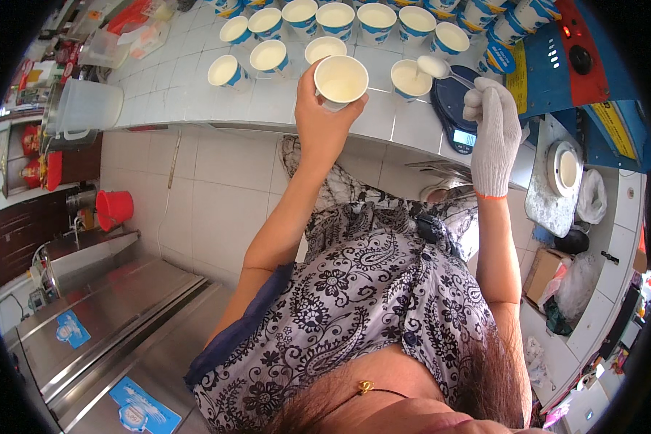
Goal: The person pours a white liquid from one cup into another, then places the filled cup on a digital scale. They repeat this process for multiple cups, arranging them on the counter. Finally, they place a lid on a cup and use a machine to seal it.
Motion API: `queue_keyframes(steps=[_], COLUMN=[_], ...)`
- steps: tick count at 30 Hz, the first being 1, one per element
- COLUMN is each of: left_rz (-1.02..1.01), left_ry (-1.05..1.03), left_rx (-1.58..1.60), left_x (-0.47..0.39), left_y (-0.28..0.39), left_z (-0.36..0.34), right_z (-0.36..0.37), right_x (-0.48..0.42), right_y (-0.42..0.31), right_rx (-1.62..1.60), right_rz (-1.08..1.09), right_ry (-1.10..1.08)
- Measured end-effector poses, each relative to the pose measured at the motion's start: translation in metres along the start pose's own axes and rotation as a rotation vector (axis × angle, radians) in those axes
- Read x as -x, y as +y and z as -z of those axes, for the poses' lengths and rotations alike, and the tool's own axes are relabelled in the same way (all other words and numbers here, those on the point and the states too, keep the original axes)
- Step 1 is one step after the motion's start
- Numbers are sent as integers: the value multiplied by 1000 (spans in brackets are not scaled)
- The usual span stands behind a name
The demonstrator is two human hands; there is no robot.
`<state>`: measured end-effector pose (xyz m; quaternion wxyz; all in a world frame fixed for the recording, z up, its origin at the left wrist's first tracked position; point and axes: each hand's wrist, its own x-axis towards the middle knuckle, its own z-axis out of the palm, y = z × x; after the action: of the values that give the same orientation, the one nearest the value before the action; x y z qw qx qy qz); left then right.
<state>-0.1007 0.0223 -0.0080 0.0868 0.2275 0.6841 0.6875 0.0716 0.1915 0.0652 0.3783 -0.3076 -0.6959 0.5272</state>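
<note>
My bare left hand grips a paper cup with a pale creamy content, raised near the counter's front edge. A knitted white glove covers my right hand, which holds a spoon. The spoon's bowl carries a white, thick substance. It is over the rim of a blue-and-white paper cup on the counter, and a strand seems to hang into the cup. Beneath the gloved hand sits a dark blue digital scale with a lit display. Behind stand several similar filled cups.
The white tiled counter spans the front. A blue-and-red machine with a black knob borders it at right, by stacked cups. A translucent bucket stands at left. Below are a red bucket and a steel-topped cabinet.
</note>
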Motion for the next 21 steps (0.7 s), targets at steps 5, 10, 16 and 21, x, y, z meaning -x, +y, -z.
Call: queue_keyframes(steps=[5,10,16,21], left_rz=[2,31,13,69], left_ry=[-10,-52,-73,-27], left_rx=[-33,26,-57,40], left_x=[6,11,12,13], left_y=[-2,-3,2,2], left_z=[2,-11,-16,-9], right_z=[-1,3,-4,4], right_x=[-9,-23,-23,-63], right_y=[2,26,22,18], right_rx=[-430,-783,-714,-763], right_rz=[-208,-511,-466,-326], right_ry=[50,-16,28,103])
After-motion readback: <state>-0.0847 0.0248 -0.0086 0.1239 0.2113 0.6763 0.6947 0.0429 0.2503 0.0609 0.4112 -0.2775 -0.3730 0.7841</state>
